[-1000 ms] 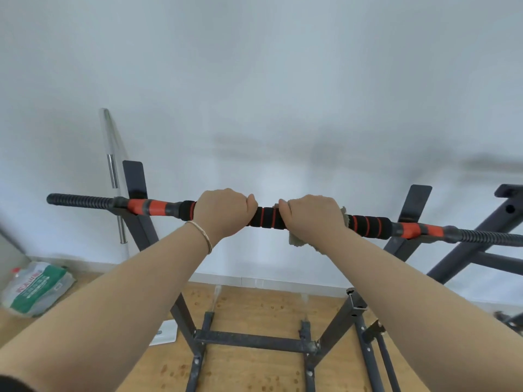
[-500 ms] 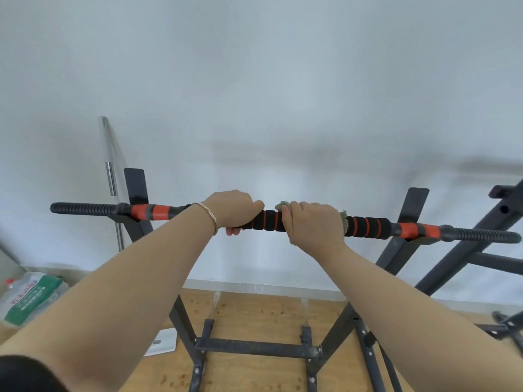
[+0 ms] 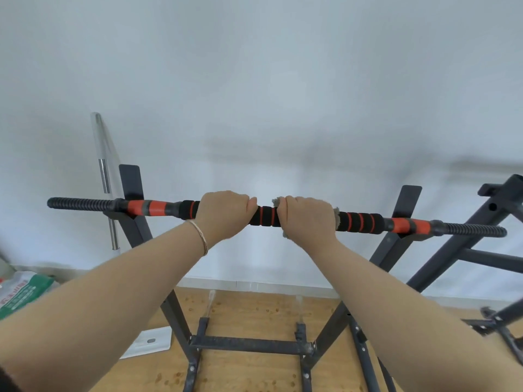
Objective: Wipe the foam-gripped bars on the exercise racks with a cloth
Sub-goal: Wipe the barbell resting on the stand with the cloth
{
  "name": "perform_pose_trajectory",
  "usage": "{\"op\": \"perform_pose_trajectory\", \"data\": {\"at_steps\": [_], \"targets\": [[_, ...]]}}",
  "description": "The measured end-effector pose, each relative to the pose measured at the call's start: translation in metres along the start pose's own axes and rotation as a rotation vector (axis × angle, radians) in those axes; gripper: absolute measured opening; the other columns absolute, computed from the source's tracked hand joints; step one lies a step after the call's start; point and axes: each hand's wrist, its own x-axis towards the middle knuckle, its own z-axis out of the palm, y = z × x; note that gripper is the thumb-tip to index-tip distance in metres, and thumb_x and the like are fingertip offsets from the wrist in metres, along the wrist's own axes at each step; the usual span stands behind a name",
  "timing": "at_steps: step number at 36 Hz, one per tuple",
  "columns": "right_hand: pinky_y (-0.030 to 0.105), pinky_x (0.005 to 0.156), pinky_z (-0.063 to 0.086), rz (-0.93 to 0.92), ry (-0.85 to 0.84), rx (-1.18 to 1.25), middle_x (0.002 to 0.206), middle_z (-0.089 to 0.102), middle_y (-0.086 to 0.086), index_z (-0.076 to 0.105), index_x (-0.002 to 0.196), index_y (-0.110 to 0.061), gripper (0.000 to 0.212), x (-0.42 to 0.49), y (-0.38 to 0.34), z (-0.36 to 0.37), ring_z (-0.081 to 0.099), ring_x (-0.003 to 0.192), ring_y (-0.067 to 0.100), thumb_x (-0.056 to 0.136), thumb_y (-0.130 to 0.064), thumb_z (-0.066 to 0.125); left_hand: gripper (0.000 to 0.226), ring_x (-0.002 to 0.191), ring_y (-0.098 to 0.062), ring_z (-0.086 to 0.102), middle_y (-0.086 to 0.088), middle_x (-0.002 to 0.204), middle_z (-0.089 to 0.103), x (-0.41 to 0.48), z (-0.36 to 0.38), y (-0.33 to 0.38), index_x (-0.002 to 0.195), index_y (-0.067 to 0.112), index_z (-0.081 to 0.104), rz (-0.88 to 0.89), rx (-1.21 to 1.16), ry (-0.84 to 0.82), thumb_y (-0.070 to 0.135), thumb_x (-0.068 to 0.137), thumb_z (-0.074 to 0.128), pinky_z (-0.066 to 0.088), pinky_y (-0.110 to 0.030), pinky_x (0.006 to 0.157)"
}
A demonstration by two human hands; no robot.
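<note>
Mid-frame, my left hand [image 3: 225,213] grips the bar [image 3: 266,219] bare, and my right hand [image 3: 307,219] clamps the cloth [image 3: 336,214] around its middle foam. I judge the wiping midway, with the right-side foam and the rack [image 3: 452,250] at right left to do.

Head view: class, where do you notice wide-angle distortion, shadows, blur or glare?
Head view: forearms balloon toward the lower corners, wide-angle stretch; the bar casts soft grey shadows on the wall; the bag at the left edge is blurred; light even, no glare.
</note>
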Motion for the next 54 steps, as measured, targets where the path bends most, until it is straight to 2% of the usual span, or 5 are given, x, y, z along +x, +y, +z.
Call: {"op": "perform_pose_trajectory", "data": {"at_steps": [21, 31, 36, 44, 54], "targets": [[0.021, 0.046, 0.018, -0.066, -0.027, -0.002, 0.047, 0.048, -0.004, 0.042, 0.059, -0.018, 0.035, 0.009, 0.002, -0.011, 0.037, 0.042, 0.020, 0.093, -0.022, 0.051, 0.028, 0.039, -0.019, 0.026, 0.003, 0.047, 0.024, -0.011, 0.017, -0.002, 0.060, 0.016, 0.036, -0.030, 0.100, 0.273, 0.016, 0.087, 0.033, 0.024, -0.023, 0.045], [0.021, 0.046, 0.023, -0.016, 0.209, 0.017, 0.047, 0.040, -0.005, 0.057, 0.065, -0.019, 0.058, -0.005, -0.004, 0.003, 0.036, 0.038, 0.019, 0.100, -0.017, 0.011, 0.045, 0.062, -0.020, 0.061, 0.000, 0.068, 0.066, 0.023, -0.013, -0.010, 0.086, 0.011, 0.058, -0.046, -0.175, -0.358, 0.041, 0.098, 0.026, 0.045, -0.030, 0.065], [0.016, 0.047, 0.014, -0.032, -0.003, -0.020, 0.045, 0.024, -0.007, 0.045, 0.059, -0.017, 0.036, 0.006, 0.002, -0.002, 0.025, 0.036, 0.016, 0.066, -0.027, 0.080, 0.013, 0.062, -0.025, 0.045, 0.000, 0.069, 0.041, 0.008, -0.009, -0.010, 0.107, 0.016, 0.041, 0.147, 0.182, -0.106, 0.017, 0.095, 0.040, 0.028, -0.028, 0.048], [0.031, 0.057, 0.031, 0.053, -0.376, 0.343, 0.065, 0.050, 0.002, 0.039, 0.065, -0.012, 0.043, 0.036, 0.009, -0.013, 0.045, 0.063, 0.022, 0.102, -0.033, 0.033, 0.029, 0.036, -0.020, 0.027, 0.004, 0.047, 0.027, -0.009, 0.018, -0.003, 0.061, 0.016, 0.041, 0.003, 0.133, 0.274, 0.019, 0.089, 0.045, 0.020, -0.022, 0.045], [0.022, 0.047, 0.020, -0.020, 0.347, -0.028, 0.046, 0.039, -0.005, 0.052, 0.063, -0.019, 0.036, -0.008, -0.003, -0.001, 0.035, 0.036, 0.019, 0.097, -0.019, 0.039, 0.003, 0.065, -0.022, 0.049, -0.001, 0.069, 0.051, 0.013, -0.014, 0.001, 0.093, 0.015, 0.040, -0.004, 0.073, -0.233, 0.013, 0.091, 0.040, 0.031, -0.028, 0.052]]}}
